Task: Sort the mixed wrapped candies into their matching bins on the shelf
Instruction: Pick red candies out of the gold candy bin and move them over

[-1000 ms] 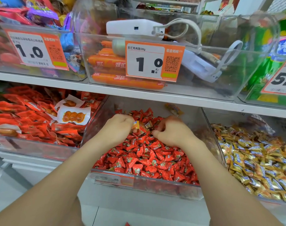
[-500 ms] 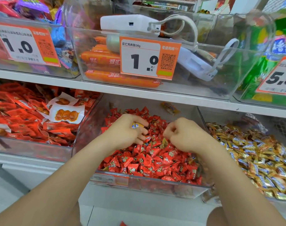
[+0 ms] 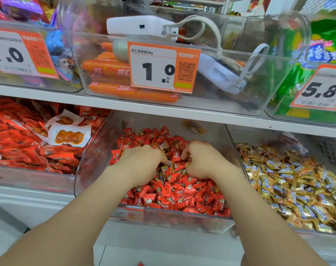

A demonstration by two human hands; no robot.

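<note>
Inside the middle bin (image 3: 90,152), left hand (image 3: 142,162) and right hand (image 3: 205,160) dig among red candies (image 3: 182,191). Fingers (image 3: 184,153) curl (grip contents unclear).

Orange sausages (image 3: 105,71) lie in a clear upper bin (image 3: 230,104) behind a 1.0 price tag (image 3: 159,68), beside white corded devices (image 3: 136,26).

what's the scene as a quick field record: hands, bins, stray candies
left hand: fingers curled into the red candies, grip unclear
right hand: in the same pile, fingers curled, grip unclear
middle bin: mostly red, with a few gold strays between the hands
back of middle bin: lone gold candy lying apart from the pile
right bin: gold candies
</note>
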